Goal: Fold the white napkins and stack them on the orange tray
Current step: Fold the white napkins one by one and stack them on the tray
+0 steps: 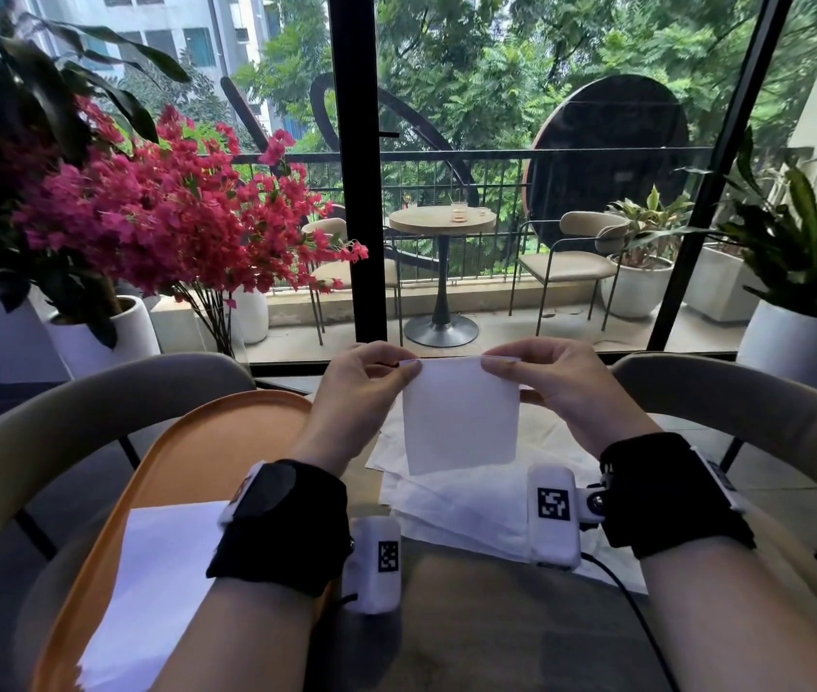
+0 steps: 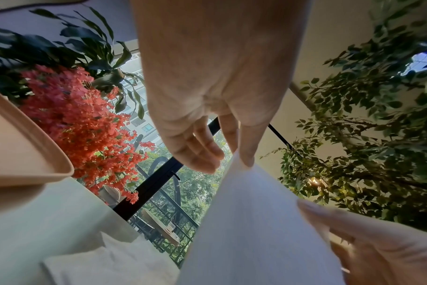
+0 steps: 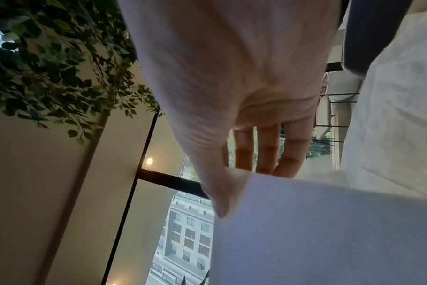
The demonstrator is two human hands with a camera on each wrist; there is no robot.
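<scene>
Nearest us, the orange tray (image 1: 182,442) sits at the left on the surface (image 1: 471,616), and there's already a white folded napkin (image 1: 157,581) lying flat in it. To its right, a loose pile of unfolded napkins (image 1: 466,501) waits on the surface. Above that pile, one held napkin (image 1: 461,417) hangs in the air, stretched by its top corners: left hand (image 1: 361,392) pinching one corner between thumb and fingers, right hand (image 1: 551,382) pinching the other. This looks mid-fold. Next, I'd say, bring the edges together squarely, crease, then carry it left onto the tray's napkin, corners aligned.
</scene>
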